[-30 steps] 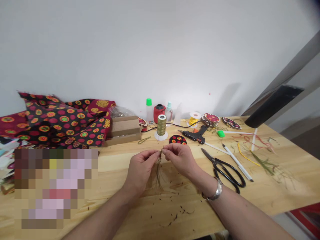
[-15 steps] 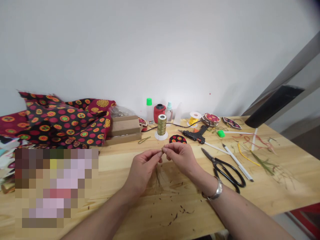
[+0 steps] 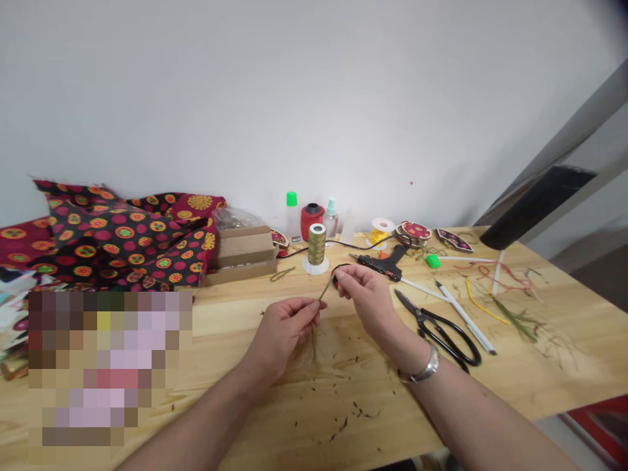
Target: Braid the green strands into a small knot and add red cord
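My left hand pinches a thin olive-green fibre strand, and loose fibres hang below it. The strand's upper end runs to my right hand, whose fingers hold it just in front of a round black patterned fabric disc. That hand hides most of the disc. A gold thread spool stands on a white base beyond my hands. A silver bangle circles my right wrist.
A black hot glue gun and black-handled scissors lie to the right, among white sticks and coloured fibres. Bottles, wooden blocks and patterned red-black cloth line the back. Dark fibre bits dot the wooden table.
My right hand has moved up and to the right, away from my left hand. Their fingertips no longer meet, and the green strand now shows stretched between them.
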The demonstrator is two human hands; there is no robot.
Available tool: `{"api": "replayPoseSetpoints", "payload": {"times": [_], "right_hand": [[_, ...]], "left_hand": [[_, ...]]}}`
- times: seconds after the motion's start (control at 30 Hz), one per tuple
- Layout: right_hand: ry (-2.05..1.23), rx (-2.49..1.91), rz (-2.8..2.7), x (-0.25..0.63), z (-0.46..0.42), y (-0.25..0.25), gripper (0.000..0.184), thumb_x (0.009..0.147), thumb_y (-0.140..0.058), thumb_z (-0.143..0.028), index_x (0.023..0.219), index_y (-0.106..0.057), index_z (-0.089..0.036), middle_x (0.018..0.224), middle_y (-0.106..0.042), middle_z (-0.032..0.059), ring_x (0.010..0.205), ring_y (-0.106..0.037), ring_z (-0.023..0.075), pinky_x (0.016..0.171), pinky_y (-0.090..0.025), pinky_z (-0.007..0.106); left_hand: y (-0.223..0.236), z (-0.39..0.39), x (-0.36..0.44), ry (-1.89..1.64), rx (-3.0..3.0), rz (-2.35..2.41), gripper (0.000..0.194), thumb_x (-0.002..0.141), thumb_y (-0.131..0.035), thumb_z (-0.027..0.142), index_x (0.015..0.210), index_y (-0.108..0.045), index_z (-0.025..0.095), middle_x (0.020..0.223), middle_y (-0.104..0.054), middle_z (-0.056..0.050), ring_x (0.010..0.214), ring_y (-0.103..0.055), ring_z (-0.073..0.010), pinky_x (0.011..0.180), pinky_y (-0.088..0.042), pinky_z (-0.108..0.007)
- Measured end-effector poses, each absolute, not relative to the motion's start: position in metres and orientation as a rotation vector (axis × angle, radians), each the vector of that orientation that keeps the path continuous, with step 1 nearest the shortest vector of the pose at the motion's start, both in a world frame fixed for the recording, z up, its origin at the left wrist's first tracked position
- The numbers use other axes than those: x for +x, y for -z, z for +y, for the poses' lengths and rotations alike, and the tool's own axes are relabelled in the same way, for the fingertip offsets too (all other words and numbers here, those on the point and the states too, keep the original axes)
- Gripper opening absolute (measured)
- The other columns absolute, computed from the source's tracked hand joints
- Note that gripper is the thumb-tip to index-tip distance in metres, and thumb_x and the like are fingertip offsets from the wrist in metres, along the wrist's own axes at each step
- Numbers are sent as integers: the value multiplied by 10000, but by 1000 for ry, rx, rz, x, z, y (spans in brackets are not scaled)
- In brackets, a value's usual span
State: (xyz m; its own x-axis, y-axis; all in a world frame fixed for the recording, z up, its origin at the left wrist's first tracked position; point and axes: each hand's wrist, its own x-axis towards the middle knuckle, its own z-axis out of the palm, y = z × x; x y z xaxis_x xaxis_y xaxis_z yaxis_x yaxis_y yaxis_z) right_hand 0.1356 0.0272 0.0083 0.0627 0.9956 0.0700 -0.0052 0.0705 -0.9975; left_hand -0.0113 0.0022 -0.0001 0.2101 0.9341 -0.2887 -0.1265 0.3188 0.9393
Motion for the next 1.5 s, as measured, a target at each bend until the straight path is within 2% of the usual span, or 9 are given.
{"api": "replayPoseSetpoints", "payload": {"times": [0.3,0.37,0.47,0.57,0.67,0.8,0.97,1.23,1.5], "right_hand": [[-1050,-1268,-1245,143,36,-1,168,734,-528,-275,638,-541,-138,539,-497,-16,499,-431,94,516,-359,234],[-889,-1378,-1341,144,37,1,125,719,-529,-215,786,-591,-129,658,-578,26,599,-510,132,598,-411,271],[-611,-1281,-1567,144,34,2,314,758,-482,-152,1062,-561,-162,962,-613,83,882,-542,178,808,-412,331],[-693,-971,-1845,143,27,-3,317,824,-413,-146,1095,-566,-204,1064,-598,70,996,-521,158,879,-396,308],[-885,-822,-1979,141,22,-7,314,847,-393,-153,1100,-576,-189,1046,-623,68,953,-560,141,850,-422,273],[-990,-850,-2067,141,22,-5,262,845,-429,-165,1027,-617,-154,894,-672,58,822,-597,131,764,-443,239],[-883,-895,-2127,143,26,-1,200,826,-470,-139,870,-662,-175,799,-673,27,723,-582,110,687,-425,209],[-635,-1095,-2109,147,29,-2,194,833,-444,-162,777,-630,-149,732,-620,37,673,-536,114,628,-399,219],[-946,-1144,-2060,157,37,-8,276,862,-386,-279,954,-614,-154,735,-621,24,695,-553,121,663,-419,235]], "left_hand": [[5,7,-18,-923,882,1070,219,665,-652,322,722,-659,111,564,-536,9,381,-257,-11,393,-117,-193],[3,9,-20,-952,888,1095,213,661,-655,319,718,-663,113,541,-520,18,383,-269,-17,392,-122,-191],[0,9,-21,-963,976,1149,202,666,-646,321,695,-674,124,526,-524,17,416,-335,-43,404,-171,-193],[-4,8,-20,-949,1123,1192,183,675,-628,317,642,-674,143,516,-548,11,482,-420,-83,460,-264,-205],[-6,7,-20,-930,1258,1215,228,693,-598,321,538,-633,157,485,-527,27,468,-399,-88,478,-275,-218],[-4,9,-21,-866,1291,1258,262,700,-579,314,491,-570,156,433,-433,57,416,-289,-68,432,-197,-216],[2,12,-25,-797,1228,1218,301,719,-558,387,537,-566,148,432,-398,61,401,-248,-59,418,-146,-217],[-6,12,-22,-801,1256,1259,257,676,-596,367,558,-618,140,504,-527,26,434,-329,-63,438,-222,-204],[-2,14,-25,-964,1120,1255,196,656,-610,313,614,-645,124,469,-475,46,439,-349,-63,441,-234,-201]]}}
